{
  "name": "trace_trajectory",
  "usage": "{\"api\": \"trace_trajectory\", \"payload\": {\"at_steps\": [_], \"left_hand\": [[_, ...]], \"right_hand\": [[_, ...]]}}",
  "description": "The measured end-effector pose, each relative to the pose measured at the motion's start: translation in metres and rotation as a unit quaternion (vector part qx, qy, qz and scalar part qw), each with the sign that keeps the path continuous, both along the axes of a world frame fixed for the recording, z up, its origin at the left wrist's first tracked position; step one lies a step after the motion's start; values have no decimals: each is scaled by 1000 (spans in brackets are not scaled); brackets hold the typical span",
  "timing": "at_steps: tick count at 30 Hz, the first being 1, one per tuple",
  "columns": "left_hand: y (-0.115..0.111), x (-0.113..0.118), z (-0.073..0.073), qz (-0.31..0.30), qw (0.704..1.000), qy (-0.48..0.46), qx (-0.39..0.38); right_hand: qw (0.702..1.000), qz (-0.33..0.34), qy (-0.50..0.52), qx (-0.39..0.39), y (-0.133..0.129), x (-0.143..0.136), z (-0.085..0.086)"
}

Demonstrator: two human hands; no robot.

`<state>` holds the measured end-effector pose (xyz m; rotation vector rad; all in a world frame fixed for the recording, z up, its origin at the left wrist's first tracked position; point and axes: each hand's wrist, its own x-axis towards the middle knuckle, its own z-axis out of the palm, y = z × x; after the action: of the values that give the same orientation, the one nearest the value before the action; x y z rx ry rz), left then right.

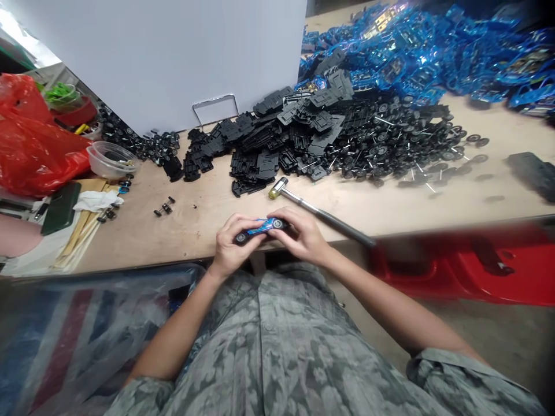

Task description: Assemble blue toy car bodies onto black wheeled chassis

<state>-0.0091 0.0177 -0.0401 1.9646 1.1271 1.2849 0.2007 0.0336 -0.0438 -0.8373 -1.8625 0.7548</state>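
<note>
Between my two hands, at the table's front edge, is a small blue toy car (261, 226) with black wheels, its side turned up toward me. My left hand (234, 241) grips the left end near one wheel, fingers closed round it. The other end is pinched by the thumb and fingers of my right hand (303, 234), close to the second visible wheel. Just beyond the car lies a hammer (318, 211) with a yellowish face and a dark handle, touched by neither hand.
Black chassis plates (260, 156) and wheel axles (385, 138) are heaped across the table (143, 242). Blue car bodies (416, 58) pile up at the back right. A white board (173, 58) stands behind. To the left are a red bag (34, 138) and a plastic tub (110, 160); a red stool (468, 266) sits right.
</note>
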Motion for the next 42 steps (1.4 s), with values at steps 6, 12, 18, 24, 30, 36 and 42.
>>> {"api": "trace_trajectory", "payload": {"at_steps": [6,12,18,24,30,36,42], "left_hand": [[0,5,3,3,999,-28,-22],[2,1,4,0,999,-35,-40],[4,-20,-2,-73,981,-64,-167],[0,-17,-4,-62,991,-60,-104],[-2,-12,-2,-49,997,-33,-45],[-7,-14,3,-32,986,-63,-152],[-1,-11,31,-180,813,-286,-473]], "right_hand": [[999,-46,16,3,-7,-11,-5],[996,-75,39,-1,-9,-19,-9],[999,-37,16,-10,-5,-9,-9],[999,-34,7,-24,-6,-10,-8],[999,-51,6,-10,-8,-12,-12],[1000,-10,-22,13,-3,0,-9],[987,143,-67,-1,24,13,24]]}}
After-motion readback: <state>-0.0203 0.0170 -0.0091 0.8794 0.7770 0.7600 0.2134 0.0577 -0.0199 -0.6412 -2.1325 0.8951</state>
